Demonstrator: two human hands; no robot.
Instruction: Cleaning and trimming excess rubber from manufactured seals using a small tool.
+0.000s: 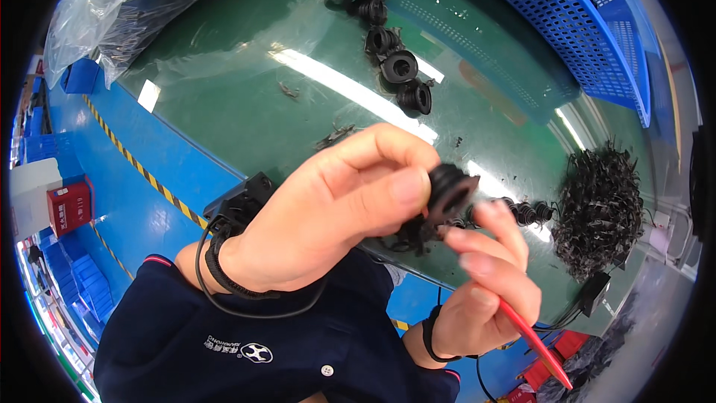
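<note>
While the left hand (328,216) has thumb and fingers clamped on a ribbed black part (451,190) over the near side of the green counter (224,112), the right hand (492,283) grips a red tool (535,345), its raised fingertips right by the part's rim, too blurred to call touching or not. Up ahead, more parts (400,66) string down the counter, blue crate (552,22) upper right, scraps (599,205) heaped below it. And for writing: white emblem (256,353) and small lettering on the dark shirt (186,321), pale characters on a red box (69,207) off left!
</note>
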